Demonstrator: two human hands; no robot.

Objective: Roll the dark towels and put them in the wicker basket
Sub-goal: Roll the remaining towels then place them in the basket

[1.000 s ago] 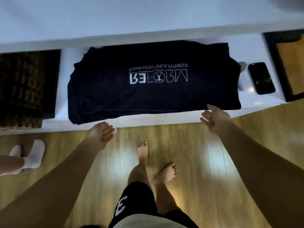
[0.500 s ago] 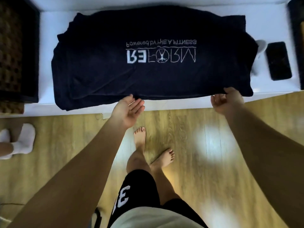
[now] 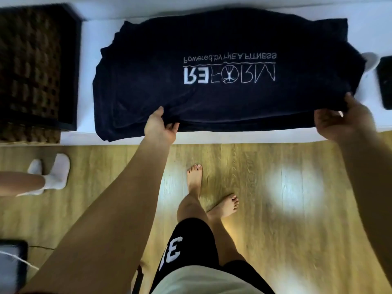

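Dark towel (image 3: 222, 92) lies long axis left-right; left hand (image 3: 159, 126) and right hand (image 3: 339, 122) pinch its near edge; wicker basket (image 3: 29, 135) sits left.

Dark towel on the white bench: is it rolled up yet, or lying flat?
Lying flat, not rolled. The towel lies flat across the bench, lettering fully showing; the left hand and right hand grip its near edge.

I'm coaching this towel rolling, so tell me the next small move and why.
Probably turn the near edge over, away from the body, to start the roll: left hand and right hand both pinch that edge of the dark towel, which lies flat, unrolled, on the white shelf.
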